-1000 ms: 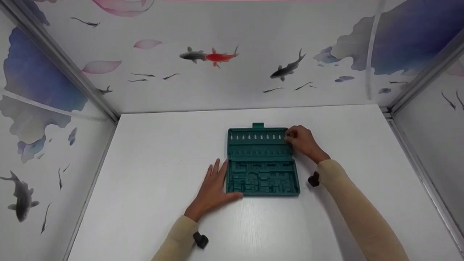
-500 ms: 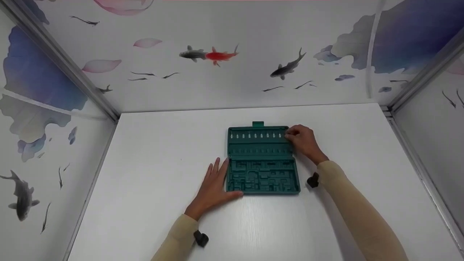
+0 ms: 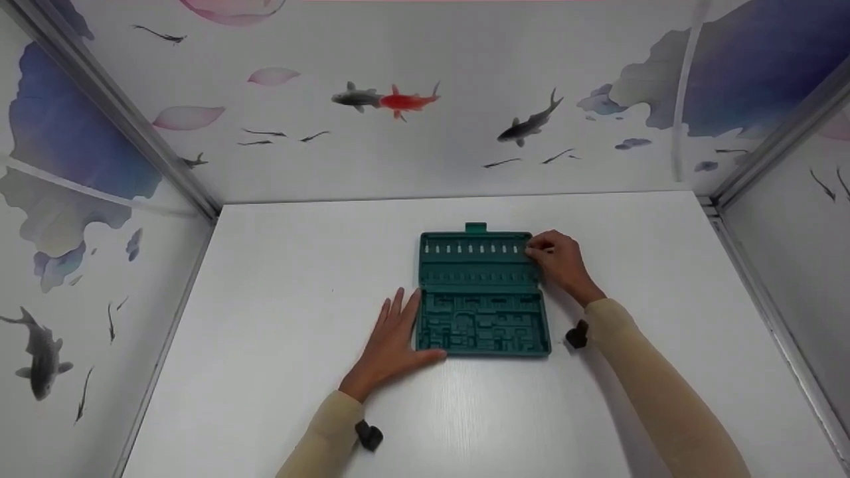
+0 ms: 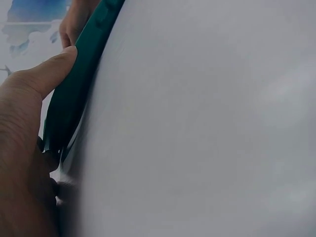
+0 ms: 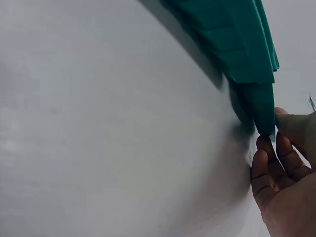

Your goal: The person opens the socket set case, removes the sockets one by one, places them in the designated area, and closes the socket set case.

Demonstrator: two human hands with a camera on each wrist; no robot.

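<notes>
An opened green plastic case [image 3: 479,289] lies on the white table, its latch tab at the far side. The upper half holds a row of small pale bits [image 3: 470,249]; the lower half shows moulded recesses. Fingers straight and spread, my left hand [image 3: 392,338] rests against the case's near left corner; in the left wrist view its thumb [image 4: 61,64] touches the case's side. At the right end of the row, my right hand [image 3: 558,259] has curled fingers pinching a small pale piece [image 5: 273,138], mostly hidden by the fingertips against the case's edge.
The white tabletop [image 3: 285,299] extends around the case. A back wall [image 3: 412,159] and side walls printed with fish and leaves enclose it, with metal frame rails [image 3: 783,126] at the corners.
Both hands and the case stay nearly in place. The right fingertips have drawn slightly closer together at the row's right end; the head view has shifted a little.
</notes>
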